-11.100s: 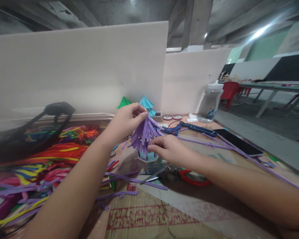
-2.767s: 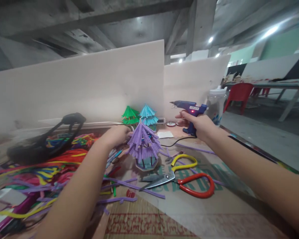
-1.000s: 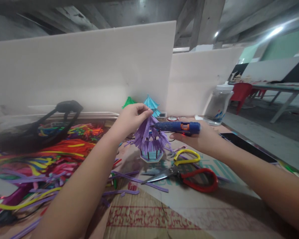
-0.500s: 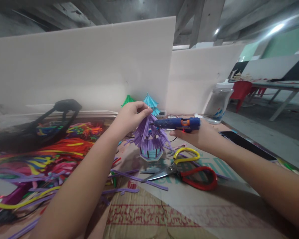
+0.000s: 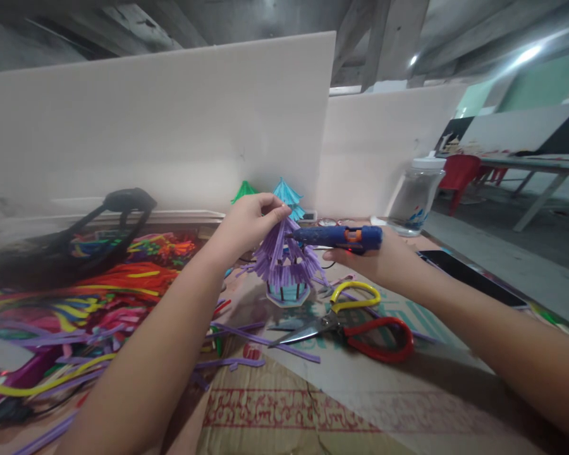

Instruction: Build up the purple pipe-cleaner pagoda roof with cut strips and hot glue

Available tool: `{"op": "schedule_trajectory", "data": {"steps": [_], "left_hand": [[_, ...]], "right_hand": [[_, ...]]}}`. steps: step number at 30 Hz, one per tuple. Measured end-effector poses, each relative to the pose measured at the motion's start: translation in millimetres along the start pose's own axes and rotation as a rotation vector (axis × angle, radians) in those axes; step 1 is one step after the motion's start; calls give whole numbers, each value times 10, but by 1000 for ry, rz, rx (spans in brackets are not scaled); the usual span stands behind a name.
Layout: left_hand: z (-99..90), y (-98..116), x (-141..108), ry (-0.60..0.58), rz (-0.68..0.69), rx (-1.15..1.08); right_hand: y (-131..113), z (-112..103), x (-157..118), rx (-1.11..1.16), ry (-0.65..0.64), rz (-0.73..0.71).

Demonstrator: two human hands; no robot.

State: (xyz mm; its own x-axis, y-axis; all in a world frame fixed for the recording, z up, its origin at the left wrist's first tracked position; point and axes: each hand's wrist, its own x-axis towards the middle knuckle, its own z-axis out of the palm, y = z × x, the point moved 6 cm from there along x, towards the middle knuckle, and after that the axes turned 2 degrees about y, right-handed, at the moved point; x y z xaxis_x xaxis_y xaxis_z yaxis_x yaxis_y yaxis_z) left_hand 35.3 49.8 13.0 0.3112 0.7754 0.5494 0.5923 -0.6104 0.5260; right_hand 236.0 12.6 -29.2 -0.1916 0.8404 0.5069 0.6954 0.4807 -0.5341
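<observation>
A small pagoda model (image 5: 288, 272) stands upright in front of me, with tiered roofs of purple pipe cleaners and a light blue base. At its peak, my left hand (image 5: 258, 218) pinches the top of the purple roof; the fingertips partly cover that spot. My right hand (image 5: 367, 256) is wrapped round a dark blue glue gun (image 5: 336, 236), which shows a small red light. The gun's nozzle points left and meets the upper roof's right side. Scissors (image 5: 329, 323) with one yellow and one red handle lie open just in front of the model.
Purple pipe cleaner strips (image 5: 284, 351) lie around the scissors. A heap of coloured pipe cleaners (image 5: 118, 284) and a black strapped object (image 5: 128, 202) are on the left. Behind stand green (image 5: 243, 190) and blue roofs (image 5: 287, 191). A clear bottle (image 5: 412, 199) and a phone (image 5: 469, 278) are on the right.
The glue gun has tipped very slightly, its rear end a little lower. My left hand and the pagoda model have stayed in place.
</observation>
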Motion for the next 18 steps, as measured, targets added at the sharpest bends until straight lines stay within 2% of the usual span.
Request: {"op": "schedule_trajectory", "data": {"steps": [6, 18], "left_hand": [[6, -1, -1, 0, -6, 8], [-2, 4, -5, -2, 2, 7]], "right_hand": [[16, 5, 1, 103, 1, -14], [-85, -27, -29, 8, -13, -57]]}}
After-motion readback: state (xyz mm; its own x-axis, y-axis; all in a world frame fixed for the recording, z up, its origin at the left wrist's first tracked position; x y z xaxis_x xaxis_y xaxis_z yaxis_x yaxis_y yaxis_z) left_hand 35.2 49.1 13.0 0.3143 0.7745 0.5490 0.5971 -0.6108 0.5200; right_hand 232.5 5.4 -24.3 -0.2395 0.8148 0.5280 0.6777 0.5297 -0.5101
